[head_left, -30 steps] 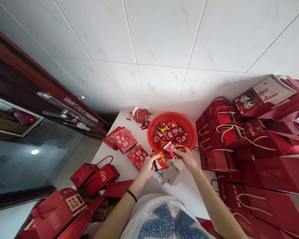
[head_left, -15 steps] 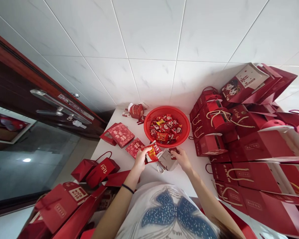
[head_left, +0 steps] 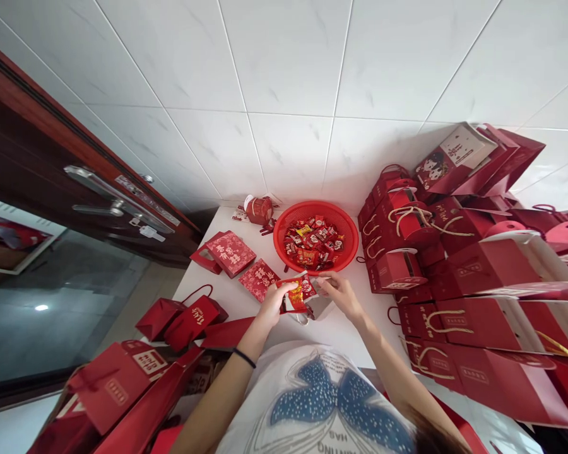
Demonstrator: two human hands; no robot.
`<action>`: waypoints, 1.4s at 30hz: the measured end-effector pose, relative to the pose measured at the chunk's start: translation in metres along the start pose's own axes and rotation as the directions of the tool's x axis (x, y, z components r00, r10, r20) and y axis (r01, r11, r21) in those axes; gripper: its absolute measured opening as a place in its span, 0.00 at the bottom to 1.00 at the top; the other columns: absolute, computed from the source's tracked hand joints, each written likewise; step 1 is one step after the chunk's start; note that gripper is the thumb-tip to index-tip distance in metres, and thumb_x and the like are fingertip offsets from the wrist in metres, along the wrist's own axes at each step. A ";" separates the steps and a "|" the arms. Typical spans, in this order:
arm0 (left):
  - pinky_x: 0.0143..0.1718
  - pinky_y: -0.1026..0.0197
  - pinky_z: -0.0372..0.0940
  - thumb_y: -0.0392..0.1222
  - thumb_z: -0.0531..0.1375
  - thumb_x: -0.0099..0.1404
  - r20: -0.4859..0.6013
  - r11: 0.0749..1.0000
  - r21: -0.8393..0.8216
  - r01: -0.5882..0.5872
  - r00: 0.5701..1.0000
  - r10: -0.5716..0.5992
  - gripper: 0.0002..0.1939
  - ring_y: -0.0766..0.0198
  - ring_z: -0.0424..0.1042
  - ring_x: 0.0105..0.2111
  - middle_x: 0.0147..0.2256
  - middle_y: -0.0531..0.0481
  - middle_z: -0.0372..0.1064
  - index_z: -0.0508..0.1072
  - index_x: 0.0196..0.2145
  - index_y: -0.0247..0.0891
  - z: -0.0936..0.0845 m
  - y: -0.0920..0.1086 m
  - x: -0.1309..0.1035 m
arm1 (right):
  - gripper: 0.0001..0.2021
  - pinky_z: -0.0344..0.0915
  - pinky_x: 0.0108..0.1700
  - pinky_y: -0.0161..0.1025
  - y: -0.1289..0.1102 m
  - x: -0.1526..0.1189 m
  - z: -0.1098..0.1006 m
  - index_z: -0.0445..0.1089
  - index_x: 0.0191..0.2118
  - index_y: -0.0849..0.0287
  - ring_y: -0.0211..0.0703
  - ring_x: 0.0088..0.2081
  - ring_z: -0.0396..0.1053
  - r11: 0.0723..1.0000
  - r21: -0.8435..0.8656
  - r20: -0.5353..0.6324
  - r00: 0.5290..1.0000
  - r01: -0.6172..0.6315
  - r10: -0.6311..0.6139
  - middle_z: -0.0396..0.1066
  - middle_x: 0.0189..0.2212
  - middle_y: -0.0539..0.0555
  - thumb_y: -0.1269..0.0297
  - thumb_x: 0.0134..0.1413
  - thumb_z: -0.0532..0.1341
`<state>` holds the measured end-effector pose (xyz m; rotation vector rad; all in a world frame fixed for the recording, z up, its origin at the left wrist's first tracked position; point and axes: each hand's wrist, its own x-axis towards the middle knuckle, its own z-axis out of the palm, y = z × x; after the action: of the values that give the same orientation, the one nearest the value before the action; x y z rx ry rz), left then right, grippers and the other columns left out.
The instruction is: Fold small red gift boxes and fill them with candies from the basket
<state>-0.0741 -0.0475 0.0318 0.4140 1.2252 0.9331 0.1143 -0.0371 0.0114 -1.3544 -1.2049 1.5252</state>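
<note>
My left hand (head_left: 271, 306) is closed on several red and yellow snack packets (head_left: 299, 295), which fan out over the table's middle. Just right of them stands a small open gift box (head_left: 322, 308) with a pale inside, partly covered by the packets and my fingers. Over that box, my right hand (head_left: 339, 295) has its fingertips pinched together beside the packets; what they grip, if anything, is hidden. Behind both hands sits a red plastic basket (head_left: 349, 252) of small wrapped sweets (head_left: 319, 236).
Flat red patterned boxes (head_left: 259, 280) lie left of my hands on the white table (head_left: 236, 299). A red jar-like container (head_left: 259, 210) stands by the wall. Stacked red gift boxes (head_left: 483, 274) crowd the right side, and more red bags (head_left: 116, 384) fill the lower left.
My right hand has shifted left and slightly up, closer to the packets. My left hand has moved a little right, bringing the packets over the box's left part.
</note>
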 end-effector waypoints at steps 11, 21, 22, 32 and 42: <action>0.26 0.61 0.67 0.43 0.68 0.45 -0.006 0.997 0.058 -0.059 0.998 0.059 0.09 0.62 0.72 0.21 0.20 0.50 0.73 0.74 0.21 0.36 0.012 -0.005 -0.001 | 0.10 0.67 0.40 0.38 0.022 0.000 -0.002 0.74 0.38 0.58 0.43 0.34 0.71 0.889 -0.448 -0.057 0.989 0.099 -0.139 0.76 0.33 0.53 0.64 0.51 0.58; 0.25 0.62 0.66 0.41 0.65 0.43 -0.171 0.988 -0.148 -0.044 0.985 0.018 0.07 0.63 0.70 0.19 0.18 0.53 0.71 0.71 0.20 0.37 -0.009 -0.006 -0.003 | 0.11 0.70 0.42 0.41 0.030 0.003 0.003 0.74 0.40 0.57 0.43 0.36 0.73 0.912 -0.394 -0.071 0.985 0.117 -0.157 0.76 0.37 0.55 0.62 0.56 0.56; 0.25 0.63 0.65 0.41 0.64 0.43 -0.164 0.986 -0.160 -0.051 0.986 0.025 0.07 0.64 0.70 0.19 0.18 0.53 0.70 0.70 0.20 0.37 -0.007 -0.008 -0.003 | 0.12 0.71 0.41 0.41 0.028 0.000 0.003 0.73 0.40 0.57 0.44 0.35 0.73 0.940 -0.319 -0.045 0.988 0.124 -0.146 0.76 0.35 0.55 0.58 0.57 0.57; 0.48 0.55 0.68 0.45 0.69 0.50 0.087 0.955 0.103 -0.277 0.959 0.269 0.20 0.53 0.76 0.44 0.41 0.44 0.78 0.78 0.42 0.38 0.023 -0.027 0.009 | 0.22 0.71 0.41 0.42 0.021 -0.013 0.005 0.69 0.46 0.60 0.47 0.39 0.74 0.988 -0.063 -0.003 0.990 0.144 -0.144 0.76 0.38 0.56 0.50 0.50 0.64; 0.51 0.53 0.66 0.28 0.64 0.48 0.085 0.560 0.774 -0.295 0.925 0.370 0.15 0.52 0.75 0.42 0.38 0.46 0.77 0.80 0.36 0.40 -0.006 -0.049 0.029 | 0.18 0.66 0.39 0.38 0.024 -0.009 -0.012 0.71 0.49 0.53 0.48 0.39 0.73 0.815 -0.579 -0.166 0.976 0.017 -0.138 0.77 0.36 0.53 0.62 0.52 0.61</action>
<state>-0.0599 -0.0543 -0.0228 1.3681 1.6450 0.6803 0.1291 -0.0500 -0.0095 -1.7686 -1.6438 0.9547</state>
